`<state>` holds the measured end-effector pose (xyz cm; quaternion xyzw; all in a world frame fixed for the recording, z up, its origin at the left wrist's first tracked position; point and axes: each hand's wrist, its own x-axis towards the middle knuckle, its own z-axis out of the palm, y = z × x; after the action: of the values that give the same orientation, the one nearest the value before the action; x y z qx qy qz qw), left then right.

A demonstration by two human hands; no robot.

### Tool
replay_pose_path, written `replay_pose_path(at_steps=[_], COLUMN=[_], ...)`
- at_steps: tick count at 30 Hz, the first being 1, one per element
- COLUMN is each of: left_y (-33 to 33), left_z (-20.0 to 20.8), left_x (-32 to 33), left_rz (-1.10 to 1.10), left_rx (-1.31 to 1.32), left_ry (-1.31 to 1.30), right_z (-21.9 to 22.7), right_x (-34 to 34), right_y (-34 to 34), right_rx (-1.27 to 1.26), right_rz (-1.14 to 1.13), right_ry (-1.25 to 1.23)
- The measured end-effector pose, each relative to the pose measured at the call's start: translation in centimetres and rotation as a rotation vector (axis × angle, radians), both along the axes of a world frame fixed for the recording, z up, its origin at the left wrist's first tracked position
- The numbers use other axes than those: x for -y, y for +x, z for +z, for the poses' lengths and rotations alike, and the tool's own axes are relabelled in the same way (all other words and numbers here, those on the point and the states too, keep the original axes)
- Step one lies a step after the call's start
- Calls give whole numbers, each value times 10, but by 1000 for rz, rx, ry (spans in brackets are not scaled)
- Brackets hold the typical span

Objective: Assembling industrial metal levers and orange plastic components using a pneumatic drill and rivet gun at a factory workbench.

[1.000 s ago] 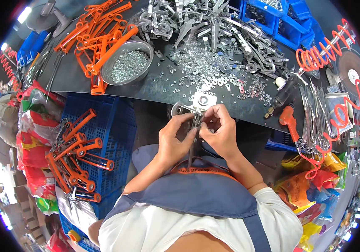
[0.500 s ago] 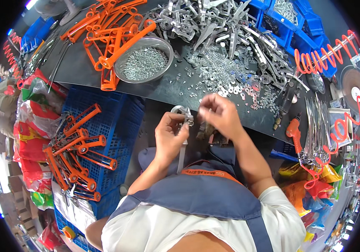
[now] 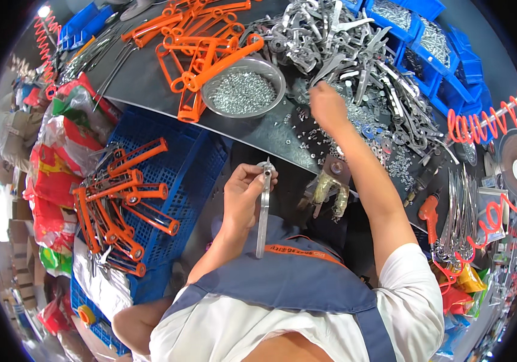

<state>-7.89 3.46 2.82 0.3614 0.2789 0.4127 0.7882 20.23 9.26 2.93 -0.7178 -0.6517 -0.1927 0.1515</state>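
My left hand [image 3: 243,196] pinches a flat metal bar [image 3: 263,211] upright above my lap; my right hand [image 3: 326,105] reaches the metal parts pile [image 3: 343,36] on the table [image 3: 270,130], its fingers hidden from me.

- My left hand [image 3: 243,196] sits at frame centre, forearm bent upward, fingers curled shut in a pinch grip.
- My right hand [image 3: 326,105] is extended toward upper centre, arm nearly straight, palm down, fingers hidden.
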Motion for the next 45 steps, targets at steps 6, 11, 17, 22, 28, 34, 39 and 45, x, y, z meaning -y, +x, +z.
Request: replay_pose_path(at_steps=[6, 11, 17, 22, 28, 34, 39, 45], left_y=[20, 46, 60, 59, 56, 55, 51, 42], left_z=[-5, 2, 5, 11, 11, 14, 10, 22], left_x=[8, 23, 42, 53, 53, 54, 54, 51], left_rz=[-17, -115, -161, -180, -257, -275, -275, -405], left_rx=[-15, -60, -112, -126, -175, -144, 82, 101], left_ry=[43, 85, 136, 146, 71, 0, -55, 155], right_z=[57, 60, 57, 60, 52, 34, 18, 26], right_x=[126, 189, 200, 204, 205, 207, 204, 205], right_y=[-74, -98, -98, -94, -102, -109, -117, -115], right_rx=[-1350, -911, -547, -600, -461, -325, -178, -198], right_rz=[184, 308, 475, 477, 504, 466, 448, 420], right_ry=[107, 307, 437, 348, 388, 347, 472, 512])
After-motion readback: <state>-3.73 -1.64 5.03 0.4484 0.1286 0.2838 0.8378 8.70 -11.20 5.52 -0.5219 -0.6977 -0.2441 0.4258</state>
